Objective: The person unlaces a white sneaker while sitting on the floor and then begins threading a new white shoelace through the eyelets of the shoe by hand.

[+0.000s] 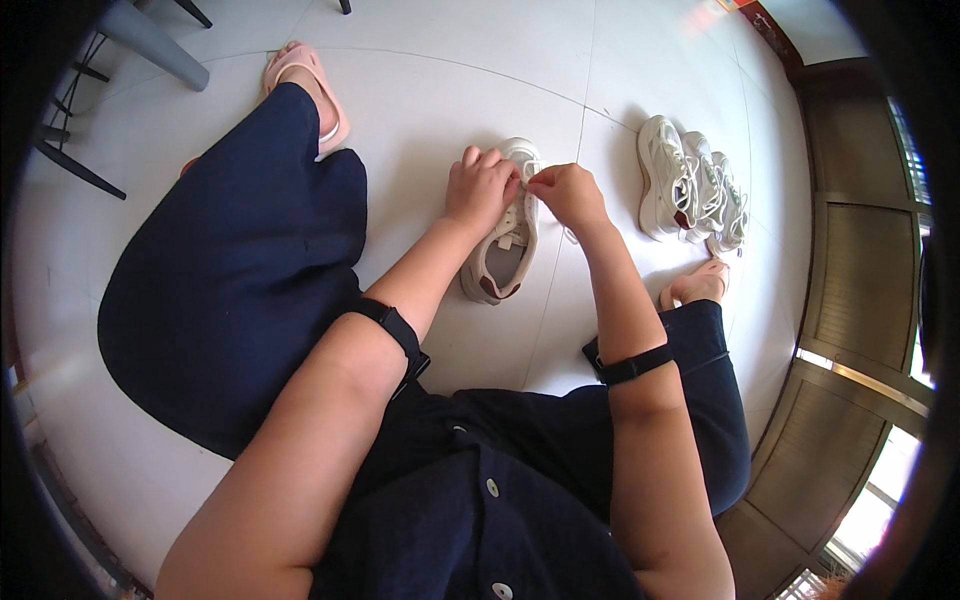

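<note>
A white sneaker (528, 225) stands on the tiled floor between my legs, its toe pointing away from me and its dark red heel lining towards me. My left hand (482, 187) rests over the left side of its lacing, fingers bent, with the fingertips at the eyelets. From the right, my right hand (571, 193) pinches a white shoelace (532, 166) between thumb and forefinger at the upper eyelets. The two sets of fingertips nearly meet. A loose lace end hangs by the right wrist. The left fingertips are partly hidden, so their hold on the lace is unclear.
Several white laced sneakers (661, 176) stand in a row on the floor to the right. My feet, in pink slippers (330, 112), are at the upper left and right. Dark furniture legs (161, 49) stand at the upper left; brown panelled doors (855, 289) line the right side.
</note>
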`<state>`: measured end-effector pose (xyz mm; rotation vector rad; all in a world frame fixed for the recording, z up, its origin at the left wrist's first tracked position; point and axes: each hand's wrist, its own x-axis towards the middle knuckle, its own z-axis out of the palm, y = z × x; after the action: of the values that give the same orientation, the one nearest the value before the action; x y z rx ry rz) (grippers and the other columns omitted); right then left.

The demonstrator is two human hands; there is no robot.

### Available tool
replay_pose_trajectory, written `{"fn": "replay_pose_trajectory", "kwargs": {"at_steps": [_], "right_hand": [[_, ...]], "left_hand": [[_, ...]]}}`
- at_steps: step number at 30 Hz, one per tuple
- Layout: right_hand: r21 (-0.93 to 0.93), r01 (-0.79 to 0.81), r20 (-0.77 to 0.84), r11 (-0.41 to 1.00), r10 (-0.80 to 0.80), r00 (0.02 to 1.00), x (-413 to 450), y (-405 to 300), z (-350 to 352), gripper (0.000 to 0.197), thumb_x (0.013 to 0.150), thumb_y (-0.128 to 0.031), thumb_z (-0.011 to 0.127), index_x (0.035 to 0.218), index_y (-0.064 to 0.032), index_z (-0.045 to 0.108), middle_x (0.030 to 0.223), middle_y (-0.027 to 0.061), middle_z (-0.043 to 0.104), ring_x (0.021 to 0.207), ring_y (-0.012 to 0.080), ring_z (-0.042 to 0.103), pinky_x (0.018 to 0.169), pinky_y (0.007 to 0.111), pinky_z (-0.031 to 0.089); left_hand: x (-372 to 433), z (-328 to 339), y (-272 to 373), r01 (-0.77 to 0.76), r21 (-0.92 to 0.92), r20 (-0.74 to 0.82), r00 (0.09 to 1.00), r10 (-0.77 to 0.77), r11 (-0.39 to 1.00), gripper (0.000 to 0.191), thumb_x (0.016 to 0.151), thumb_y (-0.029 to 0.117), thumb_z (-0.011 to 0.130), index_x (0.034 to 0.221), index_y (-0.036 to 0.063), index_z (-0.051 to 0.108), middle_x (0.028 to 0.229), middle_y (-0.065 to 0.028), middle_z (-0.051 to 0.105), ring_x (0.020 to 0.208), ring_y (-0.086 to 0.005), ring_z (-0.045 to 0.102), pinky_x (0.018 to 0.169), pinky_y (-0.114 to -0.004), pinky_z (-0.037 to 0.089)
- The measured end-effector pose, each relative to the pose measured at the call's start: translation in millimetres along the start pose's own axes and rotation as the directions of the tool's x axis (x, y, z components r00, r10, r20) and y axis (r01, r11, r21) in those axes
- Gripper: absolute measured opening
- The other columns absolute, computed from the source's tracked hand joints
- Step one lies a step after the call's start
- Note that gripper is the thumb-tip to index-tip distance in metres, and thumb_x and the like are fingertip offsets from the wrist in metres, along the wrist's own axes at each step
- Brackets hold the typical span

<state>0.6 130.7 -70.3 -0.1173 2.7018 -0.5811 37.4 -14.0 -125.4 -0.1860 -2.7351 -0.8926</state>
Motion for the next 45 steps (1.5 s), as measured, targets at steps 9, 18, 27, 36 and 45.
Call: {"fn": "replay_pose_trajectory", "kwargs": {"at_steps": [9,18,27,36,45], "right_hand": [[0.014,0.091,-0.095,0.996,-0.089,0.991,6.3,4.1,6.8,0.018,0.077,-0.022,0.060,0.084,-0.0092,0.070,0.084,0.0145,0.066,0.079,0.0319,0.063,0.073,0.039,0.050],[-0.006,0.039,-0.194,0.999,-0.039,0.980,-2.3,-0.2,20.8,0.017,0.075,-0.025,0.061,0.083,-0.0129,0.071,0.083,0.0115,0.066,0.076,0.0302,0.064,0.070,0.039,0.051],[0.070,0.062,-0.268,0.996,-0.041,0.963,-1.5,2.3,33.7,0.018,0.075,-0.025,0.063,0.083,-0.0107,0.070,0.085,0.0115,0.066,0.077,0.0305,0.063,0.071,0.038,0.050],[-0.004,0.213,-0.436,0.977,-0.194,0.879,-2.7,7.2,49.5,0.013,0.074,-0.018,0.062,0.079,-0.0105,0.070,0.082,0.0095,0.065,0.080,0.0293,0.059,0.072,0.037,0.049],[-0.249,0.179,-0.402,0.952,-0.270,0.875,-5.5,0.3,45.3,0.008,0.074,-0.014,0.059,0.076,-0.0095,0.066,0.080,0.0102,0.063,0.082,0.0294,0.057,0.073,0.037,0.048]], "left_hand": [[-5.1,4.0,-3.1,0.049,-0.191,0.016,0.999,-0.047,0.980,0.007,0.081,0.012,0.058,0.085,0.0078,0.061,0.088,-0.0068,0.062,0.087,-0.0285,0.055,0.077,-0.039,0.046],[-8.7,9.5,-6.9,0.057,-0.250,-0.025,0.998,-0.065,0.967,0.017,0.077,0.003,0.058,0.093,0.0066,0.062,0.086,-0.0094,0.064,0.085,-0.0292,0.057,0.077,-0.039,0.046],[-8.2,9.7,-6.0,0.039,-0.290,-0.089,0.994,-0.068,0.956,0.017,0.076,0.003,0.059,0.092,0.0074,0.062,0.083,-0.0107,0.063,0.082,-0.0310,0.057,0.075,-0.040,0.047],[-8.3,13.6,-11.1,0.194,-0.378,0.020,0.979,-0.201,0.905,0.022,0.071,0.012,0.064,0.093,0.0115,0.060,0.092,-0.0093,0.056,0.089,-0.0301,0.054,0.078,-0.039,0.047],[2.8,-14.0,17.9,0.502,-0.036,0.313,0.827,-0.468,0.864,0.036,0.066,0.030,0.071,0.092,0.0117,0.053,0.106,-0.0123,0.044,0.104,-0.0349,0.045,0.083,-0.044,0.045]]}}
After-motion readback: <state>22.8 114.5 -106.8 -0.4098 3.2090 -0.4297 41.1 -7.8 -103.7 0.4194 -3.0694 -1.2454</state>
